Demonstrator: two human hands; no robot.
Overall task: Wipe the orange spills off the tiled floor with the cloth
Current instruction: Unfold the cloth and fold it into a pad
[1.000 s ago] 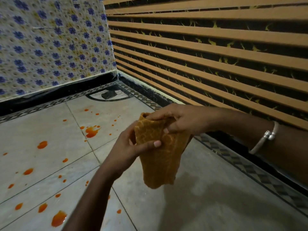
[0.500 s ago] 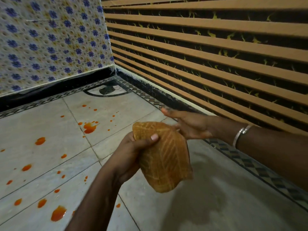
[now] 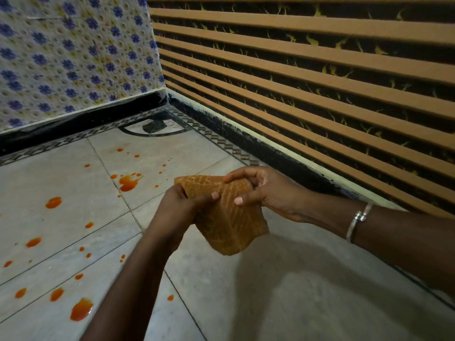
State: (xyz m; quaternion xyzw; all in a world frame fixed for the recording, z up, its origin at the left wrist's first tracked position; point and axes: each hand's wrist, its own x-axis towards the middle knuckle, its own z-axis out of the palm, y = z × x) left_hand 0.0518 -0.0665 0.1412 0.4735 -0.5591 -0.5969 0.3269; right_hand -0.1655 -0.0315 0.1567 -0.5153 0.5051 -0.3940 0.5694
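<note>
Evidently both hands grip the cloth [image 3: 225,217] up in the air, left hand [image 3: 181,209] and right hand [image 3: 266,193] bunching it into a pad, likely for wiping; orange spills [image 3: 128,182] dot the tiled floor [image 3: 270,303], none touched yet.

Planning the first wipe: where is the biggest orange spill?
In the head view, the biggest orange spill lies on the tiled floor at lower left, left of the left forearm.
</note>
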